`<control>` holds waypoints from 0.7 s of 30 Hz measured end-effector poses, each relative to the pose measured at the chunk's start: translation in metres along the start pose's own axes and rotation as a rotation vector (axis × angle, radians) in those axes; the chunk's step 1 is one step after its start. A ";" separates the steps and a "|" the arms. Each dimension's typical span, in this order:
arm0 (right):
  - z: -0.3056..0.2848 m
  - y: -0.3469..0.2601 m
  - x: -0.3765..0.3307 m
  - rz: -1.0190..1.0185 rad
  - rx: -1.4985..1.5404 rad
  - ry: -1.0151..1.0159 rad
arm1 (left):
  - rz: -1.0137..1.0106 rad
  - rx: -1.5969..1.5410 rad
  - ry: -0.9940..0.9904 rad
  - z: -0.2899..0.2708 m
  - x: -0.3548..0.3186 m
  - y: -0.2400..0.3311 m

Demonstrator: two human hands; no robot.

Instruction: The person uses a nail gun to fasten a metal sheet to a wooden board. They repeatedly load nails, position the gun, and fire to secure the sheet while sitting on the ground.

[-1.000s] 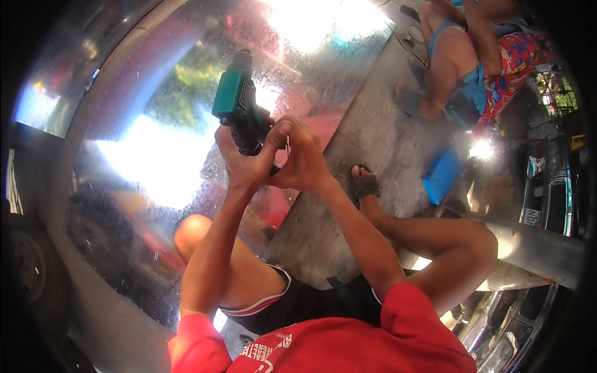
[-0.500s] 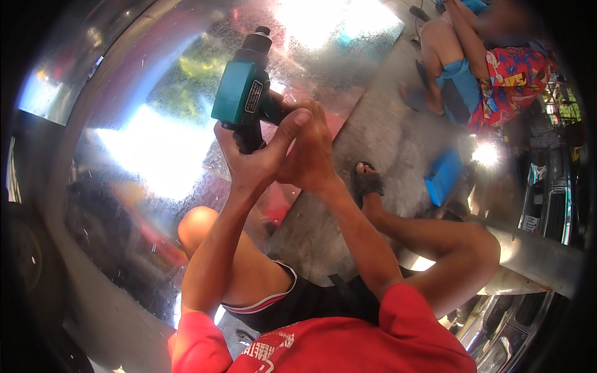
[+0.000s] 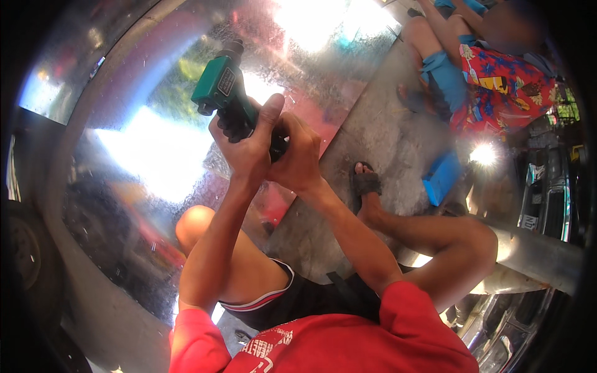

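A green-and-black, pistol-shaped power tool (image 3: 215,84) is held over the shiny, reflective metal sheet (image 3: 146,149), its nose toward the sheet's far edge. The left hand (image 3: 247,151) grips its handle; the right hand (image 3: 300,154) curls at the handle's lower end, its exact hold hidden. Right of the sheet, a blue, box-like object (image 3: 441,179) lies on the grey concrete floor (image 3: 395,146).

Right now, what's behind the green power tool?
Behind the power tool shows a shiny metal sheet with bright glare. Whatever lies straight behind the tool, left hand and right hand is covered.
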State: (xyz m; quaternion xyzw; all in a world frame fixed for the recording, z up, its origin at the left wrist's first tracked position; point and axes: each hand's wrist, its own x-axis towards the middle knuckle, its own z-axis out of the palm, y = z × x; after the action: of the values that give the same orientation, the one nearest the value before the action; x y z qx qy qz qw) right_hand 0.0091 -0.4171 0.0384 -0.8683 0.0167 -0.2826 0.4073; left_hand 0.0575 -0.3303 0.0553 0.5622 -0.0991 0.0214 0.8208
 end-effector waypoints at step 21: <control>0.040 -0.001 -0.055 0.222 0.158 -0.350 | -0.349 0.396 -0.093 -0.053 -0.005 -0.015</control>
State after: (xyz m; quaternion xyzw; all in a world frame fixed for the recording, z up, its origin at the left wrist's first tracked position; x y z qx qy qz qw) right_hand -0.0168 -0.3743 -0.0073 -0.8624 0.0188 -0.0813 0.4994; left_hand 0.0623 -0.2859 0.0220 0.7208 -0.0322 -0.1275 0.6805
